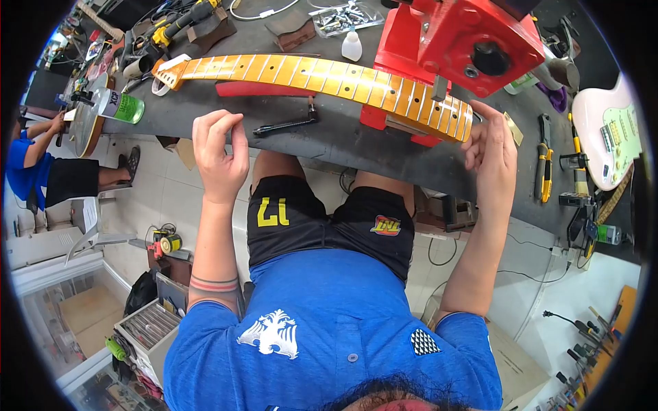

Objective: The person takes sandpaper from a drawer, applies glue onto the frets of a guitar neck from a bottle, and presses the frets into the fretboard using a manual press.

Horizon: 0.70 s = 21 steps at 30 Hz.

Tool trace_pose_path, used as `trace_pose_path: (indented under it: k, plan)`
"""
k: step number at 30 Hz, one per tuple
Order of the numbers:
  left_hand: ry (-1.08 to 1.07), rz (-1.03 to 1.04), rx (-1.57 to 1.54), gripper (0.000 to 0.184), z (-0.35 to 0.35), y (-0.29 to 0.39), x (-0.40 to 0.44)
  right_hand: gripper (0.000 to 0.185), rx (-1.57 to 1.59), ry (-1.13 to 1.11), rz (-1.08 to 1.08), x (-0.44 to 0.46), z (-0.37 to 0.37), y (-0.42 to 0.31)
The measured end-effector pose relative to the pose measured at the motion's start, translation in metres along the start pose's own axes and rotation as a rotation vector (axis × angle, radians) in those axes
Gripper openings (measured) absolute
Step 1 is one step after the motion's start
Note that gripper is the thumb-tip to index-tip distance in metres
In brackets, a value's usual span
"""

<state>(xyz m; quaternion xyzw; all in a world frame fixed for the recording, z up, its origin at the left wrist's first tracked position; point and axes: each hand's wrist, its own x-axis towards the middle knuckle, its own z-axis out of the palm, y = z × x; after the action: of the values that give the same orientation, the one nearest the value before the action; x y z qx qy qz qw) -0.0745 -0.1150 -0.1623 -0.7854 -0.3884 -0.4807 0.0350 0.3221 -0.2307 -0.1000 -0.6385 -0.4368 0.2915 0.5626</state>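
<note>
A maple guitar neck (pixel 319 74) with metal frets and black dot markers lies across the bench, headstock to the left. Its heel end passes under the ram (pixel 440 88) of a red press (pixel 466 44) and over a red support (pixel 373 116). My right hand (pixel 495 147) is at the heel end, its fingers apart and seemingly touching the edge. In front of the neck, my left hand (pixel 221 154) is closed in a pinch; anything between the fingertips is too small to make out. A dark crank-shaped tool (pixel 284 126) lies between my hands.
Behind the neck are a small white bottle (pixel 351 46) and a tray of small parts (pixel 348 19). A green-labelled container (pixel 122 107) stands left. Orange-handled pliers (pixel 544 159) and a pale guitar body (pixel 606 133) are right. Another person (pixel 44 161) works at far left.
</note>
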Motion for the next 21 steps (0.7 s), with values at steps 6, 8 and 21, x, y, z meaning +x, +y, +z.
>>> trace_pose_path:
  k: [6,8,21]
  plan:
    - [0.003,-0.074,0.024,0.030,0.006,-0.019,-0.004,0.059,0.116,-0.009,0.198,-0.001,0.030,-0.020]
    - [0.006,-0.110,0.021,0.031,0.008,-0.023,-0.005,0.055,0.131,-0.052,0.216,0.000,0.028,-0.017]
    - [0.105,-0.099,-0.061,0.030,0.019,-0.035,0.018,0.041,0.274,-0.039,0.281,-0.002,0.038,-0.023]
